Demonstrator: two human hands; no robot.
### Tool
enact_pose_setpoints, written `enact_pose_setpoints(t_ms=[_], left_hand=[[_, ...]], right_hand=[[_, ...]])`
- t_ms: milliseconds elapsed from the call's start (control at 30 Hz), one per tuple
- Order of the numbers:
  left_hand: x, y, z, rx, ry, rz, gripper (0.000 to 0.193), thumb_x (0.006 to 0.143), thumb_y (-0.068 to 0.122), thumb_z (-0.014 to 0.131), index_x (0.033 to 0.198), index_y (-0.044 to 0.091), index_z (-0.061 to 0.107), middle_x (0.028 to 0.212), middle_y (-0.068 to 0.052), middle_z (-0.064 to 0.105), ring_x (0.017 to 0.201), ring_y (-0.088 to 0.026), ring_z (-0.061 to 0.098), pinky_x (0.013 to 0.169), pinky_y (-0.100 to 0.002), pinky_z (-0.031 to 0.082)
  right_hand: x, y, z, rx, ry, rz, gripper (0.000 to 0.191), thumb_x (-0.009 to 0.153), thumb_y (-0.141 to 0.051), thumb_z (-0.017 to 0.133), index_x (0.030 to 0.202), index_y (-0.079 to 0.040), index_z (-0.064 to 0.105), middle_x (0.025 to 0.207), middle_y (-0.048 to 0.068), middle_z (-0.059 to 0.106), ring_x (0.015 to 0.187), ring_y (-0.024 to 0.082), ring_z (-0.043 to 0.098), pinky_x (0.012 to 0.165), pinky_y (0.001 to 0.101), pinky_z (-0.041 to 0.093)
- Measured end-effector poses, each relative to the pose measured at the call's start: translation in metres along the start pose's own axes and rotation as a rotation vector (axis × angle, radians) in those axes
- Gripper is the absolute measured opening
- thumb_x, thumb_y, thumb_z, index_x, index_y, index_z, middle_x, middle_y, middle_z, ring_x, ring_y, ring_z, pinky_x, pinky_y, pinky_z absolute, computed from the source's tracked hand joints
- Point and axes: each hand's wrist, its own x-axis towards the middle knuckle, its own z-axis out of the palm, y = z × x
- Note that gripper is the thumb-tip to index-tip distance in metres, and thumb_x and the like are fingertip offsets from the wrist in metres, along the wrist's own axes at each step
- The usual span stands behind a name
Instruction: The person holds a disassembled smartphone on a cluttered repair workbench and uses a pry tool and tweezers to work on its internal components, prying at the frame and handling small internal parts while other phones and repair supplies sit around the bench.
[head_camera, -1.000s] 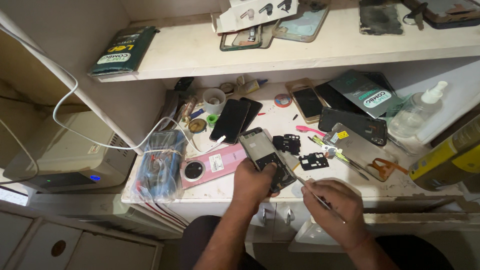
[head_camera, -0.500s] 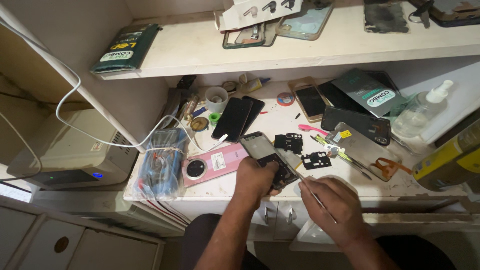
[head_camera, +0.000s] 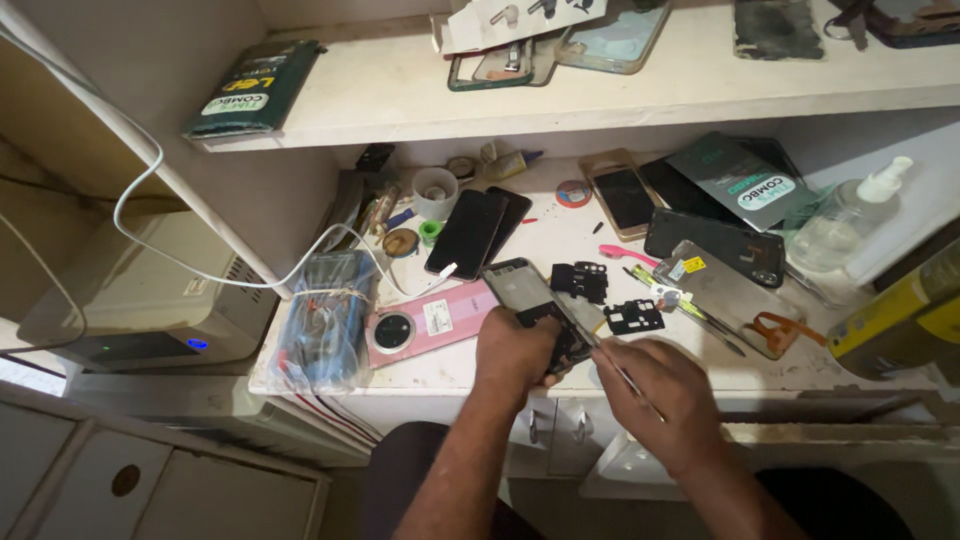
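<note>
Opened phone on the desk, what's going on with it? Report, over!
Left hand grips the opened phone at the desk edge. Right hand holds a thin tool, tip on the phone. Black brackets and pink back cover lie alongside.

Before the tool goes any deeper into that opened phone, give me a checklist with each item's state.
1. Left hand steadies the opened phone: ok.
2. Right hand grips the thin tool: ok.
3. Tool tip on the phone's inside: cannot tell exactly where.
4. Black cover pieces set apart from the phone: ok.
5. Desk free around the phone: not ok, pink phone back lies alongside.
</note>
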Motion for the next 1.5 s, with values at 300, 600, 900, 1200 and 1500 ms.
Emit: enact_pose_setpoints(t_ms=[300,600,900,1200,1500], left_hand=[[0.006,-0.005,-0.001,0.251,0.061,0.11,0.03,0.085,0.018,0.075,0.079,-0.011,0.071,0.058,-0.017,0.068,0.043,-0.019,0.066,0.044,-0.029,0.05],[0.002,0.001,0.0,0.0,-0.038,-0.019,0.023,0.086,0.01,0.067,0.08,-0.012,0.068,0.06,-0.019,0.068,0.04,-0.023,0.063,0.035,-0.034,0.046],[0.004,0.0,0.001,0.01,-0.036,-0.017,0.024,0.084,0.012,0.07,0.081,-0.012,0.067,0.059,-0.018,0.068,0.04,-0.025,0.063,0.035,-0.035,0.046],[0.015,-0.011,0.003,0.249,0.143,0.199,0.033,0.08,0.02,0.082,0.085,-0.009,0.069,0.065,-0.018,0.07,0.051,-0.021,0.069,0.046,-0.03,0.054],[0.006,-0.002,0.002,0.118,-0.002,-0.014,0.025,0.085,0.017,0.07,0.086,-0.008,0.071,0.064,-0.018,0.071,0.046,-0.024,0.068,0.042,-0.034,0.053]], right_hand=[[-0.005,0.001,-0.008,-0.007,0.005,-0.102,0.025,0.084,0.005,0.077,0.107,0.003,0.066,0.091,0.014,0.072,0.08,0.027,0.071,0.068,0.0343,0.056],[0.015,0.013,0.021,0.172,-0.023,0.282,0.013,0.086,-0.002,0.077,0.097,-0.002,0.071,0.079,0.011,0.07,0.065,0.02,0.071,0.058,0.0306,0.054],[0.006,0.009,0.009,0.129,-0.057,0.251,0.011,0.085,-0.004,0.077,0.094,-0.002,0.071,0.082,0.011,0.071,0.068,0.022,0.071,0.059,0.0309,0.053],[0.029,0.029,0.041,0.154,-0.006,0.211,0.01,0.087,-0.006,0.077,0.095,-0.002,0.073,0.083,0.014,0.073,0.073,0.026,0.073,0.064,0.0321,0.055],[0.008,0.015,0.016,0.104,-0.068,0.27,0.012,0.084,-0.005,0.077,0.095,-0.002,0.073,0.08,0.013,0.07,0.066,0.025,0.07,0.06,0.0329,0.053]])
